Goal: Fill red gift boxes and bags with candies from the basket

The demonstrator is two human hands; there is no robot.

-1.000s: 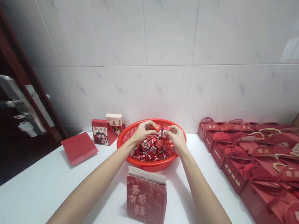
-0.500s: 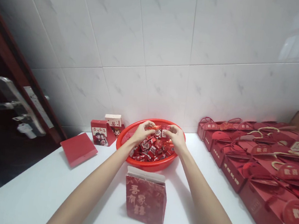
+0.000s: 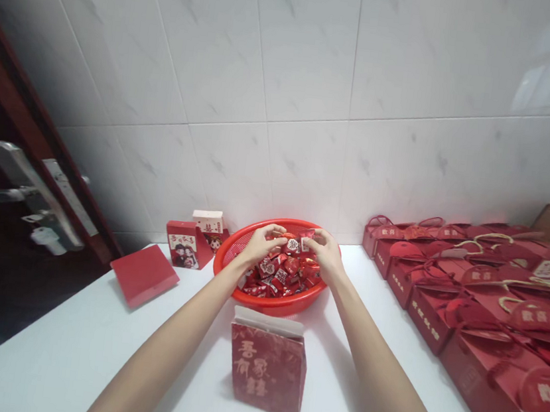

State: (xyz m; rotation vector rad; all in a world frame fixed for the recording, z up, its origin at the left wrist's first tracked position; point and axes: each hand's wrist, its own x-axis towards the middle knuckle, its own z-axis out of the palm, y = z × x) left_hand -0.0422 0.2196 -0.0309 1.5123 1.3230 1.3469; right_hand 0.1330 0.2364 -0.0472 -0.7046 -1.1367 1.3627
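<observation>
- We see our left hand [image 3: 261, 244] and right hand [image 3: 325, 253] reaching into a red basket [image 3: 229, 254] of wrapped candies [image 3: 280, 275] at the back of the white table [image 3: 61, 353].
- Our left hand curls over the pile, fingertips drawn together on a small red wrapper; how much it holds is hidden under the fingers.
- Our right hand pinches a candy with a white label [image 3: 305, 243] between thumb and fingers, just above the heap.
- The two hands nearly meet; we cannot tell if they touch or share one piece.
- A red paper bag [image 3: 267, 365] stands upright in front of the basket, its top open; its inside is out of sight.
- Red gift boxes [image 3: 468, 303] crowd the right side, cut off by the frame edge.
- Small printed boxes [image 3: 193, 239] and a flat red card [image 3: 145, 273] lie left of the basket; their print is too small to read.
</observation>
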